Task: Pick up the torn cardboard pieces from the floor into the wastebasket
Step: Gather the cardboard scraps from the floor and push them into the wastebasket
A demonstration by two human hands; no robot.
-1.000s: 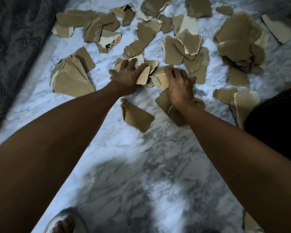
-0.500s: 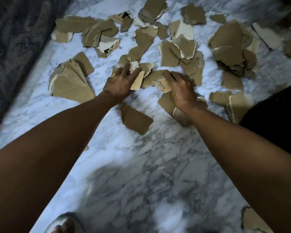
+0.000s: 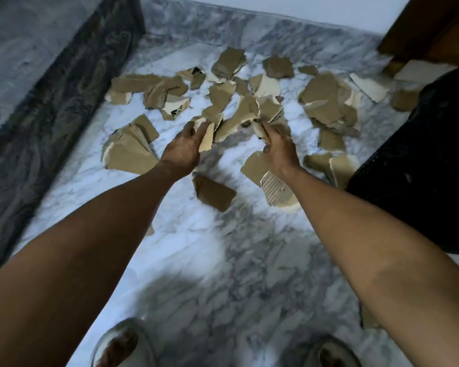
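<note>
Several torn brown cardboard pieces (image 3: 326, 102) lie scattered over the white marble floor (image 3: 217, 260). My left hand (image 3: 183, 149) and my right hand (image 3: 278, 147) press a bundle of cardboard pieces (image 3: 236, 120) between them, lifted slightly off the floor. One loose piece (image 3: 214, 192) lies just below my hands, and a corrugated piece (image 3: 276, 190) sits under my right wrist. The black mesh wastebasket (image 3: 421, 160) stands at the right edge, close to my right forearm.
A dark patterned rug (image 3: 45, 102) runs along the left. Brown wooden furniture (image 3: 429, 30) stands at the top right. My two feet in sandals (image 3: 119, 345) show at the bottom edge. A larger folded stack of cardboard (image 3: 130, 149) lies left of my hands.
My hands have closed in on the pile and raised a bundle of pieces off the floor. The view has pulled back and tilted up, showing the far wall, furniture and my feet.
</note>
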